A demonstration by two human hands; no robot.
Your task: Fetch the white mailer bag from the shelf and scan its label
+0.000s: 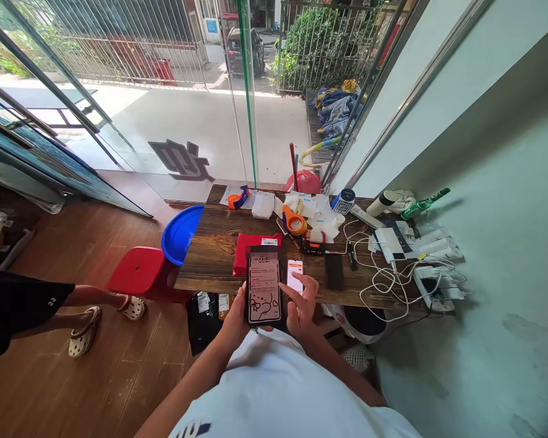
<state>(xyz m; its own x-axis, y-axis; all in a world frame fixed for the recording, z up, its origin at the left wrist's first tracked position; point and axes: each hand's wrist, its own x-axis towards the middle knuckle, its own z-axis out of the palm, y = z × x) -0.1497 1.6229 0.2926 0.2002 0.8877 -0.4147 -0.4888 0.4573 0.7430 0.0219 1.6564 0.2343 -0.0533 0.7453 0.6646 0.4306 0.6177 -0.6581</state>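
Note:
My left hand (235, 315) grips a smartphone (263, 286) from its left side and below. The phone's lit screen shows the time, several notifications and a line drawing. My right hand (302, 303) is beside the phone's right edge, index finger stretched toward the screen and the other fingers apart. Whether that fingertip touches the glass I cannot tell. Just beyond my right hand, a second phone (295, 267) with a white and orange screen lies on the wooden table (214, 243). Behind the held phone is a red parcel (242, 254) with a white label, partly covered.
On the table are an orange tape dispenser (295, 222), papers (324, 216), a dark flat object (333, 272), and tangled white cables (379, 283) at the right. A red stool (139, 271) and blue lid (182, 234) stand left. Another person's legs (91, 296) show at far left.

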